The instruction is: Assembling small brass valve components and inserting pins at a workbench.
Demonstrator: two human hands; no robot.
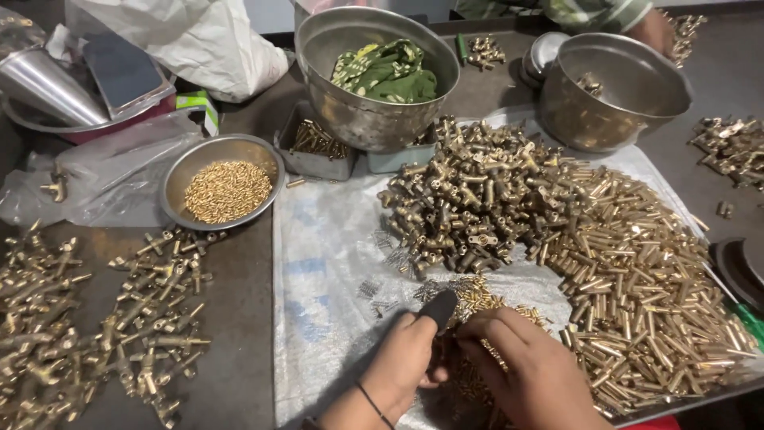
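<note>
Both hands meet low in the middle of the head view, over the pale woven plastic sheet (326,263) that covers the dark worktable. The left hand (402,362), with a thin dark band at the wrist, is curled shut around a small black-tipped hand tool (438,308) whose rounded dark end pokes up between thumb and forefinger. The right hand (529,370) lies just beside it, fingers bent inward and touching the left; it appears to pinch something tiny against the tool, but the piece itself is hidden, so I cannot tell what it grips. Directly beyond the fingertips lies a small scatter of short brass pins and fine wire springs (469,293). These look light, hard and smooth, likely to roll or slip, and are best pinched one at a time between fingertips across their sides. Farther back sits a heap of dull brass T-shaped valve bodies (465,199), stiff and probably heavier, easy to take by the cross stem. To the right spreads a broad pile of bright brass tubes (645,279). A shallow steel bowl of small brass beads (227,189) stands to the left, near rows of assembled brass fittings (151,318).
</note>
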